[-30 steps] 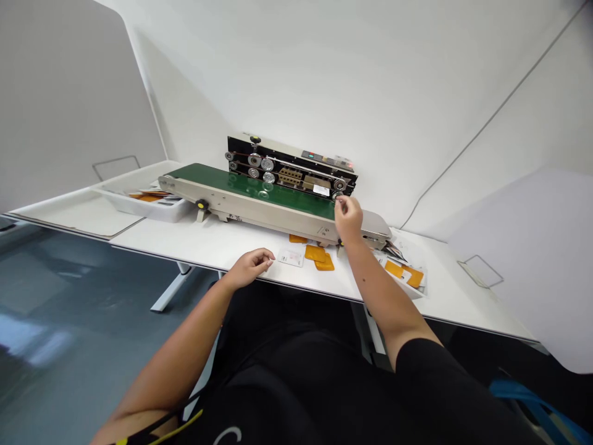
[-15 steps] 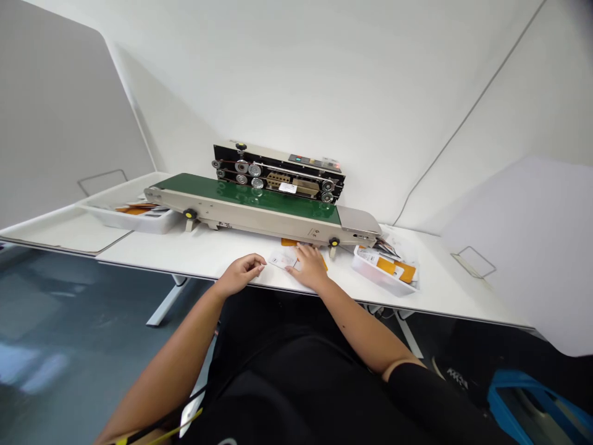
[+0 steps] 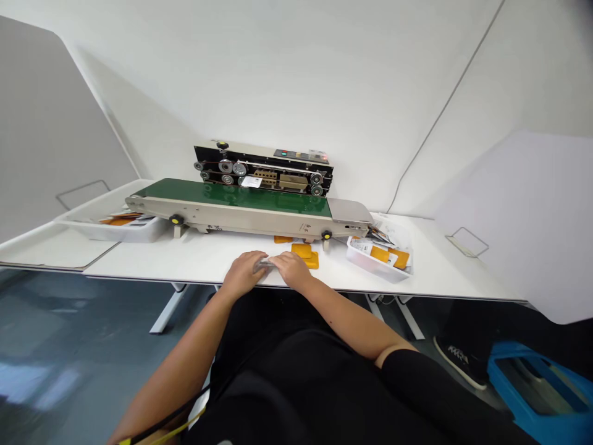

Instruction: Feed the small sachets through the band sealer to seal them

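A glossy green surface is shown by the conveyor belt, which is carried on a smooth painted-metal frame. A shiny foil sachet is seen against the worktop, which is finished in matt white. The tray appears to be smooth white plastic.

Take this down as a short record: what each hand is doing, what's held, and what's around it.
left hand: left hand holds one end of a small flat packet
right hand: right hand holds the other end
just beyond: orange pouches on the white table
behind: band sealer with a green conveyor belt
to the right: white plastic tray holding orange packets
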`<state>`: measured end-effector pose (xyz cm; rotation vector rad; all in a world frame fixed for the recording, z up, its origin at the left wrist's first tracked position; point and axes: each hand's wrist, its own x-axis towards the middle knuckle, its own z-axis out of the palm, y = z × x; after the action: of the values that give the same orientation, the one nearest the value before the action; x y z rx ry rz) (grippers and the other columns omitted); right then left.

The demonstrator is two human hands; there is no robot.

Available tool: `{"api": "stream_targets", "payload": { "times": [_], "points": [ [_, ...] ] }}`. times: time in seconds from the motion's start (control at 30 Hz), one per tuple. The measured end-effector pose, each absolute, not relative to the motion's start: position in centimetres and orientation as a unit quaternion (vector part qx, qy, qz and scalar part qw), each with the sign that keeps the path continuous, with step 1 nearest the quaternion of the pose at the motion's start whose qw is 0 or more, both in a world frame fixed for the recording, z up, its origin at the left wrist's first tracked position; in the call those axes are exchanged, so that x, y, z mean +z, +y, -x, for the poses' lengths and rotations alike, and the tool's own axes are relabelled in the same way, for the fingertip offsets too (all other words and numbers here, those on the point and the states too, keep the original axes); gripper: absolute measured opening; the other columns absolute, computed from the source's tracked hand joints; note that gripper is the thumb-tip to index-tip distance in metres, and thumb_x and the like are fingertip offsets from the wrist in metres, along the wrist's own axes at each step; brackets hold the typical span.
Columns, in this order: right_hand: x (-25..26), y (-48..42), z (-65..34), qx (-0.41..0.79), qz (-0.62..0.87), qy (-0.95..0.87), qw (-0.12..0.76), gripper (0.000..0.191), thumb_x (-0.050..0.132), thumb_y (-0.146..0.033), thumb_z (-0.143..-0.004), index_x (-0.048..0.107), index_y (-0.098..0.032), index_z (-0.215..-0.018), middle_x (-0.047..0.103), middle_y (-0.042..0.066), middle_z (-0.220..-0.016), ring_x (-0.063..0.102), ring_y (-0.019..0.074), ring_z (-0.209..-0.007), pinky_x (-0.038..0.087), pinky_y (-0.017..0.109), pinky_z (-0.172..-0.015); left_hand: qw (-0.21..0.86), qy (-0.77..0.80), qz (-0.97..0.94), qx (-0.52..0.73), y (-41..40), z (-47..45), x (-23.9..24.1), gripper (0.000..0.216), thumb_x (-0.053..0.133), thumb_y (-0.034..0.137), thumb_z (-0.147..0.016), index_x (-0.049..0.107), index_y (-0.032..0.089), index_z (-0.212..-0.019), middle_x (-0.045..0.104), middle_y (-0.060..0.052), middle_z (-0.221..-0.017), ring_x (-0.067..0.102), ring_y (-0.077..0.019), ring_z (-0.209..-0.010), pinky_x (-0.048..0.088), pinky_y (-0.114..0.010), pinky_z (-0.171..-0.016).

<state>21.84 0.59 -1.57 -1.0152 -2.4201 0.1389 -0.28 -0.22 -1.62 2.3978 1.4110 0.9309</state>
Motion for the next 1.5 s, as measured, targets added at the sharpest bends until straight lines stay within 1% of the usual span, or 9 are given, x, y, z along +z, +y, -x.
{"api": "stream_targets", "payload": {
  "times": [0.17, 0.37, 0.67, 0.9, 1.07, 1.23, 1.3, 1.43, 1.5],
  "points": [
    [-1.0, -0.4, -22.5, 0.145, 0.324, -0.869, 0.343, 0.037, 0.044, -0.028, -0.105, 0.07, -0.023, -0.131, 0.075, 0.009, -0.119, 0.067, 0.0233, -0.107, 0.051, 0.037, -0.099, 0.241, 0.442, -0.788, 0.353, -1.2, 1.4, -1.3, 0.036, 0.064, 0.045, -0.093, 0.068, 0.022, -0.12, 0.074, -0.008, -0.104, 0.067, -0.024, -0.089, 0.053, -0.037, -0.087],
    [-0.6, 0.2, -22.8, 0.301, 0.345, -0.794, 0.4, 0.028, 0.061, -0.038, -0.097, 0.076, -0.024, -0.116, 0.077, 0.005, -0.109, 0.071, 0.0207, -0.097, 0.054, 0.033, -0.09, 0.393, 0.396, -0.741, 0.374, -2.0, 2.1, -0.5, 0.052, 0.067, 0.047, -0.09, 0.057, 0.02, -0.133, 0.067, 0.0, -0.08, 0.063, -0.0177, -0.073, 0.05, -0.029, -0.07],
    [-0.4, 0.1, -22.7, 0.359, 0.357, -0.783, 0.361, 0.039, 0.071, -0.036, -0.09, 0.07, -0.025, -0.127, 0.073, -0.001, -0.088, 0.064, 0.0146, -0.077, 0.05, 0.027, -0.078, 0.42, 0.388, -0.748, 0.337, -2.2, 1.9, 0.2, 0.038, 0.067, 0.048, -0.091, 0.057, 0.02, -0.115, 0.061, 0.004, -0.07, 0.058, -0.0152, -0.064, 0.045, -0.026, -0.062],
    [-0.2, 0.3, -23.3, 0.344, 0.361, -0.792, 0.353, 0.031, 0.069, -0.04, -0.091, 0.076, -0.022, -0.115, 0.074, 0.002, -0.091, 0.065, 0.0159, -0.077, 0.049, 0.027, -0.075, 0.453, 0.387, -0.715, 0.367, -2.0, 2.1, -0.4, 0.037, 0.071, 0.049, -0.089, 0.052, 0.022, -0.107, 0.061, 0.006, -0.066, 0.058, -0.0141, -0.06, 0.042, -0.024, -0.059],
    [2.1, 1.0, -24.3, 0.297, 0.336, -0.862, 0.236, 0.03, 0.072, -0.038, -0.089, 0.078, -0.024, -0.115, 0.078, 0.005, -0.109, 0.07, 0.0208, -0.094, 0.05, 0.029, -0.083, 0.44, 0.397, -0.714, 0.373, -2.1, 1.7, -0.5, 0.036, 0.069, 0.049, -0.089, 0.052, 0.023, -0.106, 0.062, 0.006, -0.066, 0.058, -0.0146, -0.059, 0.041, -0.023, -0.058],
    [8.0, 3.2, -27.2, 0.316, 0.325, -0.876, 0.164, 0.02, 0.077, -0.033, -0.082, 0.081, -0.024, -0.1, 0.079, 0.003, -0.098, 0.07, 0.02, -0.085, 0.05, 0.027, -0.077, 0.391, 0.407, -0.732, 0.381, -2.3, 1.6, -0.5, 0.041, 0.066, 0.044, -0.091, 0.051, 0.023, -0.123, 0.072, 0.0, -0.083, 0.062, -0.0169, -0.069, 0.045, -0.027, -0.064],
    [10.4, 5.0, -29.3, 0.377, 0.363, -0.817, 0.241, 0.024, 0.079, -0.034, -0.08, 0.079, -0.02, -0.099, 0.078, 0.003, -0.093, 0.069, 0.0171, -0.077, 0.051, 0.025, -0.07, 0.381, 0.405, -0.736, 0.386, -2.3, 1.7, -0.7, 0.042, 0.063, 0.042, -0.093, 0.051, 0.023, -0.128, 0.072, -0.002, -0.087, 0.061, -0.017, -0.071, 0.045, -0.027, -0.065],
    [13.6, 9.7, -33.6, 0.391, 0.439, -0.561, 0.583, 0.02, 0.071, -0.029, -0.084, 0.069, -0.017, -0.099, 0.069, -0.002, -0.073, 0.059, 0.0078, -0.055, 0.045, 0.015, -0.052, 0.367, 0.4, -0.741, 0.397, -2.2, 1.9, -1.0, 0.042, 0.063, 0.036, -0.092, 0.053, 0.023, -0.13, 0.07, -0.001, -0.087, 0.059, -0.0156, -0.069, 0.045, -0.026, -0.064],
    [14.2, 11.9, -35.2, 0.361, 0.464, -0.424, 0.689, 0.01, 0.064, -0.02, -0.085, 0.064, -0.017, -0.095, 0.062, -0.005, -0.063, 0.05, 0.0049, -0.047, 0.039, 0.011, -0.045, 0.362, 0.401, -0.743, 0.395, -2.2, 1.9, -1.1, 0.042, 0.063, 0.035, -0.091, 0.054, 0.023, -0.13, 0.07, -0.001, -0.088, 0.058, -0.0151, -0.067, 0.045, -0.025, -0.063]
  ]
}}
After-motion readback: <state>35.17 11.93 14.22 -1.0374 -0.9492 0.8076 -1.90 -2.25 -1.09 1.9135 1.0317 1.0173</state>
